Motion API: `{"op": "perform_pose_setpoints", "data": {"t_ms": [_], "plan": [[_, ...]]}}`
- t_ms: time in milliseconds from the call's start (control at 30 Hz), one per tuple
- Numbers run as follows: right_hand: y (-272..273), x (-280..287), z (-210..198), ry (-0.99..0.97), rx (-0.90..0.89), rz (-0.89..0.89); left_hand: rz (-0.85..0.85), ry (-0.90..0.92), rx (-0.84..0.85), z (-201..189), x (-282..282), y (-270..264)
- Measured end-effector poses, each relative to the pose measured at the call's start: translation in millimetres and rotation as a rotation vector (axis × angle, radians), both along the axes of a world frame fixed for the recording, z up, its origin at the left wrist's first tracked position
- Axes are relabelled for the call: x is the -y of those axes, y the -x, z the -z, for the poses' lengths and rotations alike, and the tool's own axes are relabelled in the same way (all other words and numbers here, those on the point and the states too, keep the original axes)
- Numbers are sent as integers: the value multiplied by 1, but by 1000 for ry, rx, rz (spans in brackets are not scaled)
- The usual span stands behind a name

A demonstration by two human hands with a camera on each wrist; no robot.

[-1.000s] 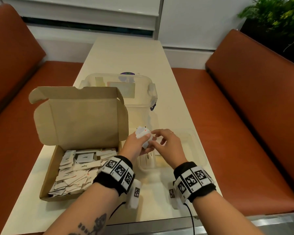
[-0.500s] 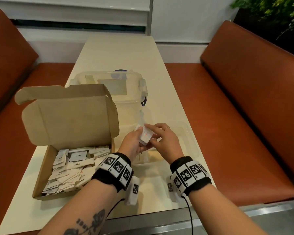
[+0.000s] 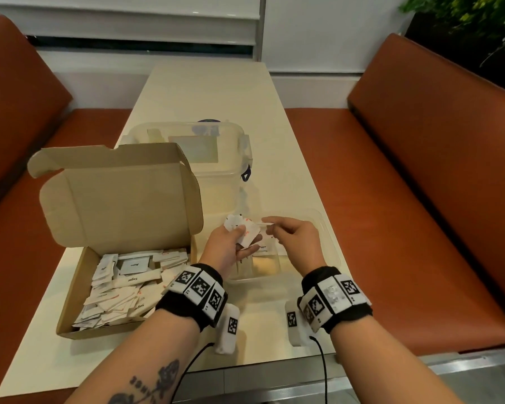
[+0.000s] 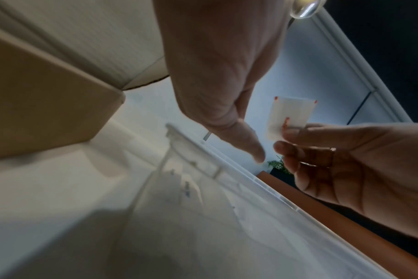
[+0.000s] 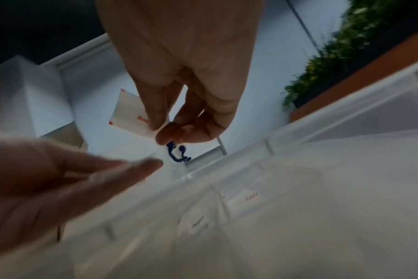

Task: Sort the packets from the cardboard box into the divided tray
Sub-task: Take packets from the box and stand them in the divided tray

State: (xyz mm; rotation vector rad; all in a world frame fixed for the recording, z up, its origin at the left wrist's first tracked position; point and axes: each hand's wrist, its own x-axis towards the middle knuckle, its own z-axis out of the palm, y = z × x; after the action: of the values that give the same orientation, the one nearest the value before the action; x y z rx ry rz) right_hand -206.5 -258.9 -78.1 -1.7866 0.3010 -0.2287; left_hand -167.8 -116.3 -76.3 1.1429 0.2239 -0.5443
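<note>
Above the divided tray [image 3: 330, 252], both hands work at chest height over the table [image 3: 204, 91]. The left hand [image 3: 226, 247] holds a small bundle of packets [image 3: 239, 228] with its fingers curled around them, while the right hand [image 3: 293, 240] pinches a single packet [image 5: 131, 115] between thumb and fingertips; red lettering that appears to read "Salt" is visible on it in the right wrist view. The step in hand appears to be separation: one packet is drawn from the bundle for placement. The next move likely calls for carrying the pinched packet to the compartment that holds matching packets and releasing it flat there. The clear tray already holds a few packets, including one with red lettering [image 5: 247, 200] and one with dark lettering [image 5: 198, 223], in what appear to be adjacent compartments. To the left, the cardboard box [image 3: 70, 293] stands with its lid raised and contains a loose heap of white packets, so most of the sorting remains. Behind the box sits a clear plastic container [image 3: 216, 176]; its contents cannot be determined.
</note>
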Motion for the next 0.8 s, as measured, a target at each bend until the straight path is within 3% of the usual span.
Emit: {"op": "perform_pose_setpoints", "data": {"t_ms": [300,800], "plan": [[3,0,-13,-496,-123,-35,11,-145,94,3,4,2],[-10,12,-14,47,-225,-155,78,-250,157,3,6,-1]]}}
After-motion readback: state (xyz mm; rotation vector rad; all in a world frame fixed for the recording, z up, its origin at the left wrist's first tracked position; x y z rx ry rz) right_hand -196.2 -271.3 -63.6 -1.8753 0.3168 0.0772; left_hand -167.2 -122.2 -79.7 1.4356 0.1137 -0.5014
